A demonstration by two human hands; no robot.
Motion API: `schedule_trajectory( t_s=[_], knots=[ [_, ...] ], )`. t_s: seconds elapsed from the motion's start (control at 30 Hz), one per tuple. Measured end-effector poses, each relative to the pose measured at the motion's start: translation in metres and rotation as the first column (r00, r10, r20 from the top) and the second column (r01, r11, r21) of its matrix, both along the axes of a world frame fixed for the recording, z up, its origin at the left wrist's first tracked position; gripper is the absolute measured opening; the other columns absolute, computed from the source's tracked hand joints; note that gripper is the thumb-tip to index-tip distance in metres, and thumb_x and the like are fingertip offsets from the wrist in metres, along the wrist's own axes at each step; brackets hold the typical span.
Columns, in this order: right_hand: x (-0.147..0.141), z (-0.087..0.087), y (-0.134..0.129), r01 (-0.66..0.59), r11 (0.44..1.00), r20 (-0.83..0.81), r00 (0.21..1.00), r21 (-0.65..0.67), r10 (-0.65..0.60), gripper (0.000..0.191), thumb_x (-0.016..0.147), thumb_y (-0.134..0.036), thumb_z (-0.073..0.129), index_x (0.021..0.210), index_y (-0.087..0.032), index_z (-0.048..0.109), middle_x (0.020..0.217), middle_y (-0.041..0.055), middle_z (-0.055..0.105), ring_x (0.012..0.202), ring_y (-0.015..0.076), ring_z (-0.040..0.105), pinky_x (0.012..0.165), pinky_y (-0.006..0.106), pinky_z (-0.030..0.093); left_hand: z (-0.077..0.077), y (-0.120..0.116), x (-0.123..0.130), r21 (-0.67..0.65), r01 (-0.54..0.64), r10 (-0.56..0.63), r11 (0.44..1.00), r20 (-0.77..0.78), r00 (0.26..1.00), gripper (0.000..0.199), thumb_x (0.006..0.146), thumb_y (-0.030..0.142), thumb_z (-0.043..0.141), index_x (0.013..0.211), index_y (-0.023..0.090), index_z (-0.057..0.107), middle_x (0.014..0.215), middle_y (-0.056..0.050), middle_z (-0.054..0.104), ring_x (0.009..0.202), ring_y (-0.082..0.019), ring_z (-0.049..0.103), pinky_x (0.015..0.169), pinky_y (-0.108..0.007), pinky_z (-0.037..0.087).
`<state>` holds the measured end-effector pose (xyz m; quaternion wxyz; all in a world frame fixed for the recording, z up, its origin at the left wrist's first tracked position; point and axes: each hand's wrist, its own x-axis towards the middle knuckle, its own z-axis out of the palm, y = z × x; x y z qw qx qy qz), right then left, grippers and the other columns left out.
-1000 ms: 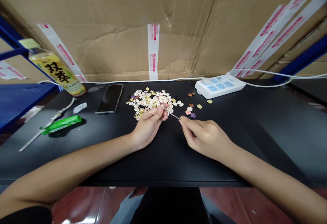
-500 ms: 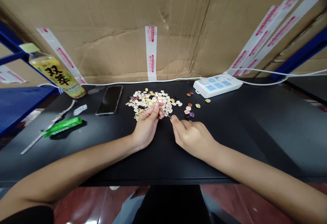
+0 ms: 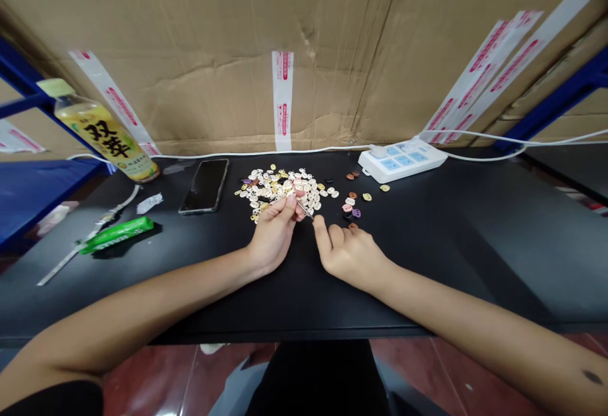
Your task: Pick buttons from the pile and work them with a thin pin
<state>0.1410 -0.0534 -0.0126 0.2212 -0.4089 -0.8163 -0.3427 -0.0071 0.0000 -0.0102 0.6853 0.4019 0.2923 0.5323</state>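
A small pale piece (image 3: 291, 194) is pinched between thumb and fingertips by the left hand (image 3: 275, 232), its outline mostly covered. A thin metal tool (image 3: 306, 209) is grasped at its near end by the right hand (image 3: 351, 251); the thumb is hidden, so the firmness of that hold cannot be told. And here is the change: the gap between the hands is narrowed compared with a second ago, the right hand is turned further over, and less of the shaft is left showing. By that, the tool is judged to be brought closer in on the piece; whether the tip is seated in it cannot be seen. Beside the right knuckles, a brown piece (image 3: 353, 226) is now uncovered.

Just beyond the left fingertips, a pile of little pieces (image 3: 285, 182) is spread on the black table (image 3: 427, 264), mostly pale, with no obvious shift. A few coloured ones, a purple piece (image 3: 356, 213) among them, are scattered to the right. Farther back, a phone (image 3: 204, 186) is laid on the left and a power strip (image 3: 403, 159) on the right.
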Motion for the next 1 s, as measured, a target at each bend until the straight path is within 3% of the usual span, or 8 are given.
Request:
schedule_trajectory(
  t_s=[0.1, 0.27, 0.37, 0.5, 0.63, 0.8, 0.9, 1.0],
  knots=[
    [-0.005, 0.002, -0.001, 0.041, 0.996, 0.071, 0.996, 0.085, -0.047, 0.027, 0.081, 0.005, 0.047, 0.097, 0.003, 0.068, 0.048, 0.0039, 0.054, 0.035, 0.012, 0.047, 0.035, 0.024, 0.03, 0.0, 0.001, 0.0, -0.009, 0.002, -0.002, 1.0, 0.01, 1.0, 0.022, 0.09, 0.025, 0.059, 0.075, 0.012, 0.068, 0.068, -0.001, 0.051, 0.07, -0.009, 0.043, 0.076, -0.022, 0.039],
    [0.006, 0.007, 0.012, 0.033, 0.979, -0.096, 0.994, -0.203, -0.053, 0.024, 0.091, -0.011, 0.047, 0.102, -0.006, 0.068, 0.056, 0.0031, 0.06, 0.044, 0.0126, 0.054, 0.043, 0.025, 0.034, 0.0, 0.003, -0.001, -0.074, -0.017, 0.02, 0.997, 0.041, 0.999, 0.018, 0.09, 0.025, 0.06, 0.093, 0.012, 0.072, 0.069, 0.0, 0.051, 0.07, -0.009, 0.045, 0.076, -0.022, 0.04],
    [0.02, 0.014, 0.015, -0.036, 0.982, -0.001, 0.999, -0.185, 0.037, 0.024, 0.091, -0.011, 0.048, 0.104, -0.006, 0.067, 0.057, 0.0035, 0.061, 0.043, 0.0124, 0.052, 0.043, 0.027, 0.029, 0.001, 0.004, -0.002, -0.075, -0.029, 0.03, 0.997, 0.019, 0.999, 0.018, 0.089, 0.025, 0.061, 0.093, 0.011, 0.073, 0.073, -0.002, 0.055, 0.073, -0.009, 0.048, 0.078, -0.023, 0.04],
    [0.035, 0.026, 0.01, -0.168, 0.957, -0.298, 0.95, -0.235, 0.094, 0.02, 0.093, -0.019, 0.049, 0.093, -0.012, 0.068, 0.056, -0.0005, 0.058, 0.044, 0.0096, 0.051, 0.047, 0.024, 0.033, 0.008, 0.005, -0.006, -0.013, -0.108, 0.107, 0.994, -0.011, 0.994, 0.018, 0.088, 0.027, 0.063, 0.096, 0.015, 0.075, 0.086, -0.004, 0.062, 0.078, -0.009, 0.049, 0.075, -0.022, 0.041],
    [0.044, 0.033, 0.013, -0.31, 0.859, -0.665, 0.745, -0.408, -0.047, 0.019, 0.098, -0.03, 0.046, 0.102, -0.019, 0.061, 0.064, -0.0038, 0.055, 0.05, 0.0075, 0.049, 0.054, 0.022, 0.037, 0.023, 0.007, -0.013, 0.077, -0.05, 0.059, 0.996, -0.12, 0.991, 0.019, 0.082, 0.028, 0.07, 0.096, 0.016, 0.076, 0.097, -0.006, 0.068, 0.08, -0.009, 0.054, 0.078, -0.023, 0.044],
    [0.048, 0.03, 0.03, -0.665, 0.609, -0.876, 0.469, -0.432, -0.111, 0.022, 0.102, -0.039, 0.031, 0.102, -0.022, 0.044, 0.07, -0.0047, 0.04, 0.058, 0.0094, 0.041, 0.057, 0.022, 0.04, 0.034, 0.01, -0.018, 0.109, 0.13, -0.089, 0.986, -0.322, 0.942, 0.023, 0.072, 0.026, 0.079, 0.093, 0.016, 0.077, 0.103, -0.011, 0.072, 0.096, -0.019, 0.065, 0.092, -0.034, 0.048],
    [0.041, 0.028, 0.033, -0.74, 0.506, -0.885, 0.45, -0.444, -0.119, 0.022, 0.1, -0.04, 0.037, 0.097, -0.02, 0.046, 0.075, -0.0035, 0.039, 0.063, 0.0095, 0.039, 0.059, 0.022, 0.039, 0.032, 0.012, -0.018, 0.18, 0.129, -0.047, 0.975, -0.403, 0.914, 0.021, 0.071, 0.026, 0.079, 0.09, 0.017, 0.078, 0.104, -0.011, 0.073, 0.095, -0.019, 0.066, 0.091, -0.033, 0.05],
    [0.032, 0.026, 0.032, -0.736, 0.498, -0.88, 0.455, -0.46, -0.14, 0.021, 0.093, -0.038, 0.053, 0.095, -0.017, 0.053, 0.074, -0.0039, 0.04, 0.063, 0.009, 0.037, 0.058, 0.022, 0.036, 0.031, 0.013, -0.019, 0.209, 0.182, -0.064, 0.961, -0.469, 0.881, 0.021, 0.074, 0.028, 0.077, 0.092, 0.017, 0.078, 0.092, -0.009, 0.074, 0.081, -0.016, 0.066, 0.082, -0.032, 0.052]
  ],
)
